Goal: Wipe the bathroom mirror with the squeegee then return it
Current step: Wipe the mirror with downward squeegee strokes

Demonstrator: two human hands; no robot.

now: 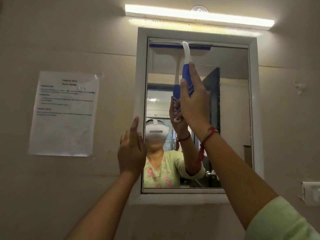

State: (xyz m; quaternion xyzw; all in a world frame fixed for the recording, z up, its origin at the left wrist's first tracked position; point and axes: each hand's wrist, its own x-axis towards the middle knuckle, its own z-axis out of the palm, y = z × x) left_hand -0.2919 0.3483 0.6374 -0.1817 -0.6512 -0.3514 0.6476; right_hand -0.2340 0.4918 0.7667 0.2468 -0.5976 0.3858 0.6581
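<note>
The bathroom mirror (pixel 230 118) hangs on the wall in a white frame (pixel 141 70). A white and blue squeegee (pixel 186 57) is pressed to the glass, its blade lying along the mirror's top edge. My right hand (pixel 194 104) grips the squeegee's blue handle from below. My left hand (pixel 132 149) rests against the frame's left side, fingers apart and holding nothing. The glass reflects the squeegee, my hand and a person wearing a white headset.
A printed paper sheet (pixel 65 113) is taped to the wall left of the mirror. A lit tube light (pixel 199 16) runs above the frame. A white switch plate (pixel 311 193) sits on the wall at lower right.
</note>
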